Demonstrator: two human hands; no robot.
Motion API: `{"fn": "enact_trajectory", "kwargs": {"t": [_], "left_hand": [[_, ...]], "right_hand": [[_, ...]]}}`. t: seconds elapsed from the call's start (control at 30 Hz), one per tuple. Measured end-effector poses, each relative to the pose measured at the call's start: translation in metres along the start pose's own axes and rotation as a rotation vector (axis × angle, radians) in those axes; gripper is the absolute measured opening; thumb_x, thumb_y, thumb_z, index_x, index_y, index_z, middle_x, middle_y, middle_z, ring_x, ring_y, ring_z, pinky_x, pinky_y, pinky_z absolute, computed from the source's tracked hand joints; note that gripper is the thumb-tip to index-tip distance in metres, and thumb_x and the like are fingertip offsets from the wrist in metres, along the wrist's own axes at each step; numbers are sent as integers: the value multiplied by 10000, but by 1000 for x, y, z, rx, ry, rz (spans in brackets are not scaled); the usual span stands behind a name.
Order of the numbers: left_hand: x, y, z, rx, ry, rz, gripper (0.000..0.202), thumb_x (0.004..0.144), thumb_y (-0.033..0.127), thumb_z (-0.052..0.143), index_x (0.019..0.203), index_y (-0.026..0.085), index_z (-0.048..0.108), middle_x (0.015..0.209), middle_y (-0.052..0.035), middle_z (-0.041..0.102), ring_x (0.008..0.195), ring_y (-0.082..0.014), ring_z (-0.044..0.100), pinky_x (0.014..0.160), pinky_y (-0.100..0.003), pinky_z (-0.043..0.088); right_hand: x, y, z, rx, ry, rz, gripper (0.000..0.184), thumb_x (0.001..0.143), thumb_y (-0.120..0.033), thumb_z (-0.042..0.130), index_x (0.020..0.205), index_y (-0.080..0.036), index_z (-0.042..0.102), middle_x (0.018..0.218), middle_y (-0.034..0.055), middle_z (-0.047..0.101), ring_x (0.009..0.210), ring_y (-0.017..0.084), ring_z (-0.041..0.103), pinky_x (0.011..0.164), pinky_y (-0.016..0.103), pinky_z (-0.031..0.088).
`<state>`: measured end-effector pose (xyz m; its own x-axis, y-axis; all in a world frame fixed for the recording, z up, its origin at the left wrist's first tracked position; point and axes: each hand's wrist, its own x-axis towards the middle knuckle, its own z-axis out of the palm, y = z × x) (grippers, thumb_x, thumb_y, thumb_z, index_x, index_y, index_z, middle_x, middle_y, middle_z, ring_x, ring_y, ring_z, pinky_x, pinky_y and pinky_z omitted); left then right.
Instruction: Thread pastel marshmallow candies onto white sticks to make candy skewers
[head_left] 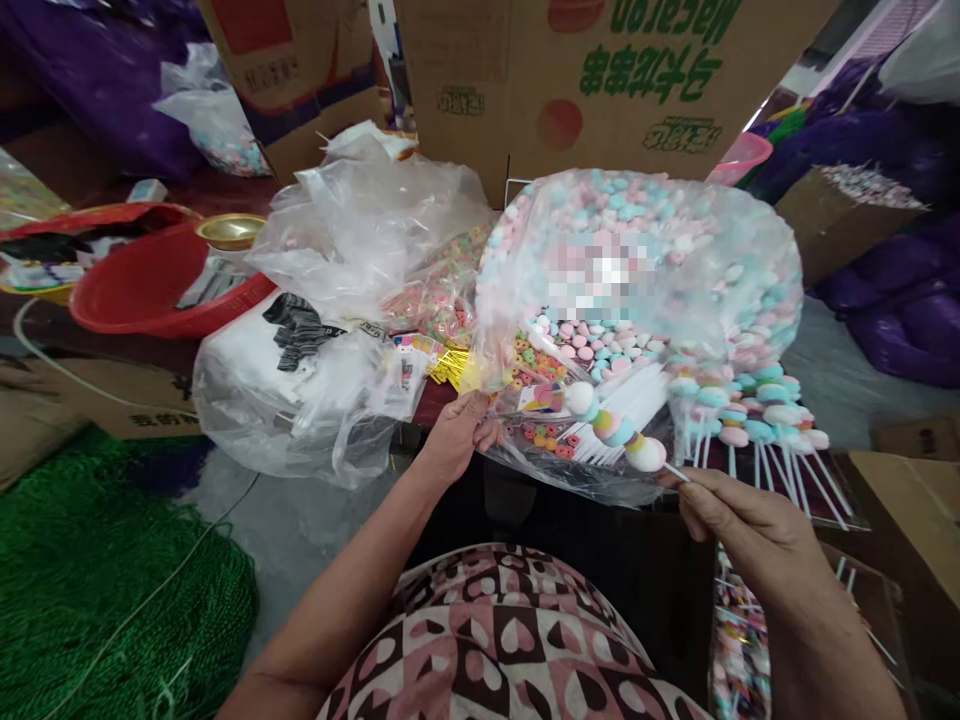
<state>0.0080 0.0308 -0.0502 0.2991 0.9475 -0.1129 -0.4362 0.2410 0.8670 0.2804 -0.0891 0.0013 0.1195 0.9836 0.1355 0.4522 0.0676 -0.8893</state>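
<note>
My right hand [739, 525] pinches the white stick of a candy skewer [619, 430] strung with white, pastel and blue marshmallow pieces, its tip pointing up-left. My left hand [457, 435] grips the edge of a clear plastic bag [525, 400] holding small coloured ring candies. Behind them a large clear bag of pink, blue and white marshmallows [652, 260] bulges upward. A row of finished skewers [757, 420] leans on a rack to the right of the held one.
A red basin [150, 290] and a gold bowl [229, 230] stand at the left. Crumpled clear bags [352, 230] lie in the middle. Cardboard boxes [570, 80] rise behind. Green netting [97, 580] covers the lower left. Purple bags [900, 300] sit right.
</note>
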Motion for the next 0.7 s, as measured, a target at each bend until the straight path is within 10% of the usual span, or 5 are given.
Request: {"fn": "enact_trajectory", "kwargs": {"t": [0.7], "left_hand": [[5,17,-24,328,-96,52,479,818,598,617,657,160,507,527,59,452,420,-34,354,474,-208,340]], "right_hand": [[5,0,-36,-273,-2,48,267,734,-345,699,959,-262,814,790,53,794,567,182,722,466,201,566]]}}
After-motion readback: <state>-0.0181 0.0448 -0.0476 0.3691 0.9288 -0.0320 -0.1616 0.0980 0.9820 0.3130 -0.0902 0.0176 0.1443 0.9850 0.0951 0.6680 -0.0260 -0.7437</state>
